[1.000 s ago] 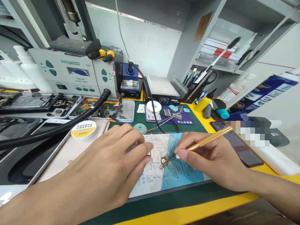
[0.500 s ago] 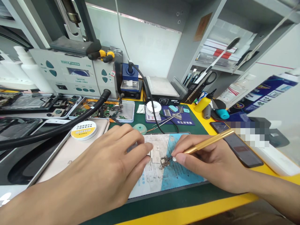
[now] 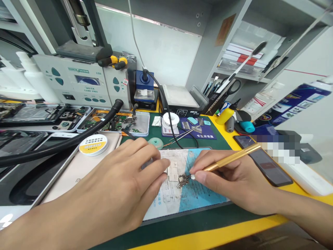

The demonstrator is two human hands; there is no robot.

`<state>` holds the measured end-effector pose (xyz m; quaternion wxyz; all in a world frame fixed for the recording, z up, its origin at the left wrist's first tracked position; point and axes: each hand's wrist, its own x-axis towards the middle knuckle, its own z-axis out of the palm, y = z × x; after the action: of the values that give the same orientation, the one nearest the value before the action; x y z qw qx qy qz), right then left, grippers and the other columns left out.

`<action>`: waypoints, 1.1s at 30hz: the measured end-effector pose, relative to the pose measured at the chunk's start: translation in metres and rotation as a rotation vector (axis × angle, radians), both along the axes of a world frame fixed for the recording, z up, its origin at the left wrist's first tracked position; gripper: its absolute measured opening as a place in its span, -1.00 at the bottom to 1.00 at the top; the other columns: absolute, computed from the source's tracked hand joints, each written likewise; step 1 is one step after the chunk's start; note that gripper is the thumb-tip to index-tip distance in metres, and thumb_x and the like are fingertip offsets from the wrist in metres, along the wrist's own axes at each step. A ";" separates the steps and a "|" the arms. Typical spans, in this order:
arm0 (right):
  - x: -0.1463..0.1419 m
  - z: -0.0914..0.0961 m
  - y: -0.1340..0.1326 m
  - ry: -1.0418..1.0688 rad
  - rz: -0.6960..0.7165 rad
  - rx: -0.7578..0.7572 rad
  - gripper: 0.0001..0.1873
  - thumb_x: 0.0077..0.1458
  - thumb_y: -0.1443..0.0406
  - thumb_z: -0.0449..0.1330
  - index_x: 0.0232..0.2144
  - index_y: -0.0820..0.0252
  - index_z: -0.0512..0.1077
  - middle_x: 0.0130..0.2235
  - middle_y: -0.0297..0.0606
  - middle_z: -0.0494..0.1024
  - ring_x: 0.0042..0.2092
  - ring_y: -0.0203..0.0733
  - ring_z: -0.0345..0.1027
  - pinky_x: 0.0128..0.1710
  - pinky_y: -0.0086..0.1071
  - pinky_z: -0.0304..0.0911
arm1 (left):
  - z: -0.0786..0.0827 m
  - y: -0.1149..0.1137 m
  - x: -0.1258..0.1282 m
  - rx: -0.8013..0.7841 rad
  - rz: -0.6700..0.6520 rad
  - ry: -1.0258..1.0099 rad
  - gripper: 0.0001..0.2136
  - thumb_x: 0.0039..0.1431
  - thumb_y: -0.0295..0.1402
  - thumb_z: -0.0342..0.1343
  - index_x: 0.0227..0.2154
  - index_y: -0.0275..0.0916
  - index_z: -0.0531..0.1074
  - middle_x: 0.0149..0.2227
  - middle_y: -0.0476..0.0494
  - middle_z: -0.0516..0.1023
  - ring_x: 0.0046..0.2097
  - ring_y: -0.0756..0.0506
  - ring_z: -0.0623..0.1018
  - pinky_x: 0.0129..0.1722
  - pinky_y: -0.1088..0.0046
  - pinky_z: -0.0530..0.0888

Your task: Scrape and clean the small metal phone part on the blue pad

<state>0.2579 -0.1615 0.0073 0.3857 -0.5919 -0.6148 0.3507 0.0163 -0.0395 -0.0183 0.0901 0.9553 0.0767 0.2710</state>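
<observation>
My right hand point(image 3: 229, 177) grips a slim gold pen-shaped tool point(image 3: 231, 158). A silvery collar shows at my fingertips, and its dark tip meets a small metal-and-circuit part point(image 3: 183, 179). Which kind of tip it is cannot be made out. My left hand point(image 3: 125, 180) is closed in a pinch beside a thin pale metal plate point(image 3: 173, 171); something narrow and whitish shows at the fingertips, mostly hidden. Plate and circuit part lie close together on a stained white-and-blue work mat point(image 3: 203, 198).
Behind my hands lie tweezers point(image 3: 186, 134), a white solder spool point(image 3: 170, 120) and a green ring-shaped roll point(image 3: 155, 142). A thick black hose point(image 3: 78, 142) crosses phones at left, below a hot-air station point(image 3: 83, 80). A phone point(image 3: 262, 159) rests beyond my right hand.
</observation>
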 end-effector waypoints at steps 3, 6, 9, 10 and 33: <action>0.000 0.000 -0.001 -0.012 -0.005 0.000 -0.80 0.28 0.18 0.37 -0.32 0.20 0.66 -0.37 -0.16 0.59 -0.41 -0.22 0.35 -0.53 -0.39 0.20 | 0.000 0.001 0.000 -0.003 0.003 -0.006 -0.82 0.48 -0.44 0.04 -0.06 -0.23 0.54 -0.17 -0.18 0.50 -0.14 -0.21 0.43 -0.21 0.14 0.38; 0.000 0.001 -0.001 -0.013 0.002 0.000 -0.78 0.28 0.18 0.37 -0.32 0.21 0.66 -0.37 -0.15 0.60 -0.42 -0.23 0.34 -0.53 -0.39 0.19 | 0.000 0.002 -0.001 -0.003 -0.009 0.009 -0.84 0.47 -0.44 0.05 -0.06 -0.22 0.53 -0.16 -0.17 0.50 -0.13 -0.21 0.44 -0.21 0.15 0.39; 0.000 0.000 0.000 -0.009 0.010 -0.001 -0.79 0.29 0.18 0.36 -0.31 0.21 0.67 -0.37 -0.15 0.59 -0.42 -0.23 0.34 -0.53 -0.39 0.19 | 0.000 0.002 -0.002 0.003 -0.013 0.029 -0.84 0.47 -0.44 0.06 -0.04 -0.21 0.52 -0.14 -0.18 0.50 -0.11 -0.21 0.44 -0.20 0.15 0.40; 0.000 0.000 0.000 -0.011 0.010 -0.001 -0.79 0.29 0.18 0.36 -0.31 0.21 0.67 -0.37 -0.15 0.59 -0.41 -0.22 0.35 -0.53 -0.38 0.19 | 0.000 0.002 -0.002 0.003 -0.010 0.024 -0.84 0.47 -0.44 0.06 -0.04 -0.21 0.52 -0.14 -0.18 0.50 -0.11 -0.21 0.44 -0.20 0.15 0.40; -0.001 0.002 0.001 0.014 -0.060 -0.047 -0.78 0.24 0.17 0.37 -0.36 0.20 0.63 -0.39 -0.17 0.55 -0.43 -0.24 0.27 -0.53 -0.37 0.14 | -0.001 0.000 -0.001 -0.004 -0.007 -0.006 -0.83 0.48 -0.45 0.05 -0.04 -0.23 0.54 -0.16 -0.18 0.50 -0.13 -0.21 0.43 -0.21 0.15 0.36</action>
<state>0.2566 -0.1608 0.0093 0.3862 -0.6164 -0.5858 0.3575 0.0152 -0.0396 -0.0189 0.0930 0.9545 0.0735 0.2736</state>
